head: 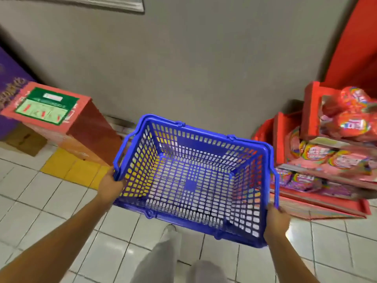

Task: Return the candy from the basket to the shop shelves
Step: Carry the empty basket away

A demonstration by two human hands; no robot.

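Observation:
I hold a blue plastic mesh basket (204,139) in front of me above the floor, and nothing lies inside it. My left hand (111,185) grips its left rim by the folded handle. My right hand (276,220) grips its near right corner by the other handle. To the right stands a red stepped shop shelf (310,111) stocked with bags of candy (355,121) in red and pink wrappers on several tiers.
A red cardboard display box (61,111) with a green label stands at the left, beside a purple stand (10,78). A grey wall (183,58) rises straight ahead. White floor tiles (51,211) and a patch of yellow tiles (71,168) lie below; my legs show at the bottom.

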